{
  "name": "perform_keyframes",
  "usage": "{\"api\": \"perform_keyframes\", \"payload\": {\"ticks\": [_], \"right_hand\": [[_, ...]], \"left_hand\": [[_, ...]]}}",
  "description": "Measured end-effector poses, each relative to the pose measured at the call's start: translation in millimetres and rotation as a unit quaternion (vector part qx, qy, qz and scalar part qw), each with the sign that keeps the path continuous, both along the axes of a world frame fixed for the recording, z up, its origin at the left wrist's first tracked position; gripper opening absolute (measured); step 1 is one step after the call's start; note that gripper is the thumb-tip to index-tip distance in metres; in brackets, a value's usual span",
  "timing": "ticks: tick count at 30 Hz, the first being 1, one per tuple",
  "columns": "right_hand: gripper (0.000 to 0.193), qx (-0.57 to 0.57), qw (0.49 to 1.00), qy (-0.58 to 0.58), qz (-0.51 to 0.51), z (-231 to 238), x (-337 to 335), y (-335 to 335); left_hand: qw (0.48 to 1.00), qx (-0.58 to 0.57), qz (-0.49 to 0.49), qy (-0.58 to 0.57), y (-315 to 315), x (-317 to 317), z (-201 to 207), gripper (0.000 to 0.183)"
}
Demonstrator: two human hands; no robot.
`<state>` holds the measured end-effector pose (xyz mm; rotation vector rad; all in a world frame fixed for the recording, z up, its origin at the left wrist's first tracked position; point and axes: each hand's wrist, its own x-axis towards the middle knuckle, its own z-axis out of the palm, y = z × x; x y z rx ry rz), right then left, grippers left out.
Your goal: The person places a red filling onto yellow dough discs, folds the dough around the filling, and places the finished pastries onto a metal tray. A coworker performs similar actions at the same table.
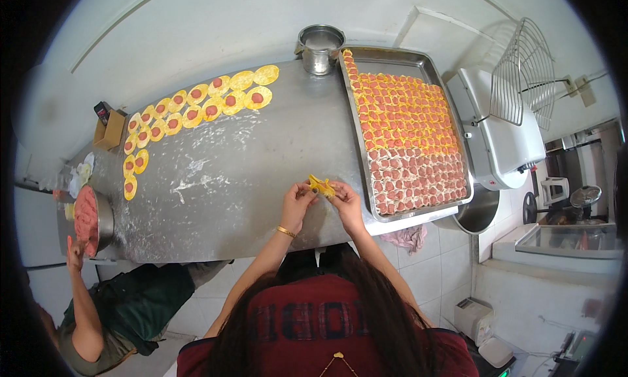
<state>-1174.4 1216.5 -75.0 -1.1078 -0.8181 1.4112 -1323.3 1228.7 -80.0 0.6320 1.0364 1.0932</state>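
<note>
Just above the near edge of the metal table, both my hands pinch a yellow dumpling wrapper (320, 185) between their fingertips. My left hand (298, 205) grips its left side, with a gold bracelet at the wrist. My right hand (347, 203) has closed on its right side. Any filling inside is hidden by the folds. Close on the right lies a large metal tray (400, 64) packed with rows of small dumplings, yellow farther away and whitish nearer me. Round yellow wrappers (195, 94) line the far left of the table, most with a dab of pink filling.
A metal pot (320, 60) stands behind the tray's far left corner. At the left end, a co-worker's hand (76, 254) is beside a metal bowl (105, 220) of pink minced filling. A white machine (500, 132) stands right of the tray. Flour streaks the metal table (275, 148).
</note>
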Motion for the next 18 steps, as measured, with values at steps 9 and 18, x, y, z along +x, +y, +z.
{"api": "perform_keyframes", "payload": {"ticks": [9, 18], "right_hand": [[0.028, -0.026, 0.988, -0.144, 0.046, -9.5, 25.8, 6.6], [0.039, -0.033, 0.956, -0.27, 0.108, -13.6, 32.2, -2.0]], "left_hand": [[0.995, 0.018, -0.055, 0.081, 1.2, -2.8, -9.1, 0.021], [0.926, 0.205, -0.098, 0.302, -10.6, 3.1, -15.7, 0.014]]}}
